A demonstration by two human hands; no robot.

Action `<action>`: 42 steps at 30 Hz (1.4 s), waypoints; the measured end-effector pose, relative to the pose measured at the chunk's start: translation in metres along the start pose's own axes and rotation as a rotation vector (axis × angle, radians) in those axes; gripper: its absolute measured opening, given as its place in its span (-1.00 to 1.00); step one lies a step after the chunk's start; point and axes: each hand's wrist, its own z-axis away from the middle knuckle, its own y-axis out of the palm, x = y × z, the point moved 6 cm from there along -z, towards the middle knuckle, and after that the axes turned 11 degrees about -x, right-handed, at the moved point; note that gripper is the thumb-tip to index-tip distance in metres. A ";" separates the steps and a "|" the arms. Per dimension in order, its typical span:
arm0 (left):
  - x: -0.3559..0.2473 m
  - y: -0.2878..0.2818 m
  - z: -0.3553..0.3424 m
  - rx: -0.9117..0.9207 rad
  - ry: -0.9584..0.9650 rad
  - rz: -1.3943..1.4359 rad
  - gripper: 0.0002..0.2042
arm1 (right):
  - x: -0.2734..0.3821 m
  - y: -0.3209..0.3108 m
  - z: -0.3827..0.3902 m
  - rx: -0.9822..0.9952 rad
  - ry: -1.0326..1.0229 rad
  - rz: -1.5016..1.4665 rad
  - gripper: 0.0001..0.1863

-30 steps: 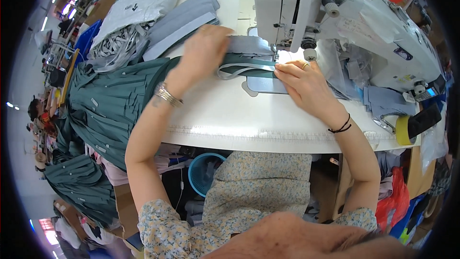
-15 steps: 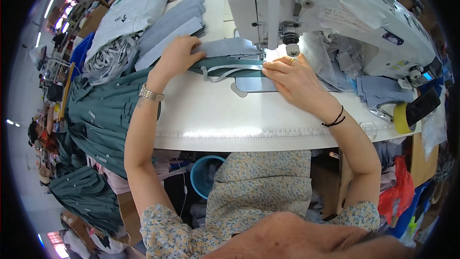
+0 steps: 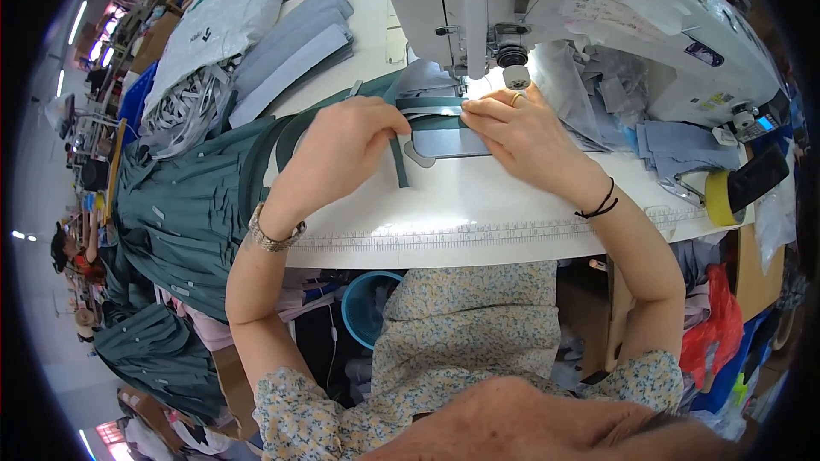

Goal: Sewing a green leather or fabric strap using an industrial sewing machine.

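A dark green fabric strip runs under the needle area of a white sewing machine, with a narrow pale tape lying along it. My left hand is closed in a pinch on the green strip, left of the needle; its fingertips are partly hidden. One narrow green end hangs down beside these fingers. My right hand, fingers pressed together, holds the pale tape and green fabric down just right of the presser foot. A grey-blue fabric piece lies behind the strip.
Grey-blue pieces are stacked at the back left beside a white bag spilling pale tapes. Green garments drape off the table's left side. More grey-blue pieces and a yellow tape roll lie right. A blue basket stands below.
My left hand has come off the grey-blue piece and moved right and nearer, pinching the green strip. The loose pale tape ends no longer show there. My right hand stays near the needle.
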 end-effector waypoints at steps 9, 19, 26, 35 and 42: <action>-0.035 0.018 -0.005 -0.399 0.519 -0.485 -0.91 | 0.002 -0.001 0.000 0.043 0.029 -0.004 -0.78; -0.004 0.063 -0.013 -0.116 0.559 -0.426 -0.74 | -0.001 0.001 0.004 -0.008 0.021 0.027 -0.80; 0.003 0.063 -0.010 -0.295 0.619 -0.239 -0.66 | 0.002 -0.001 0.002 -0.001 0.053 0.032 -0.83; 0.003 0.064 -0.013 -0.318 0.628 -0.210 -0.71 | 0.002 -0.004 0.001 -0.013 0.066 0.025 -0.89; -0.002 0.065 -0.021 -0.178 0.614 -0.189 -0.78 | 0.001 -0.001 0.003 0.015 0.066 0.038 -0.87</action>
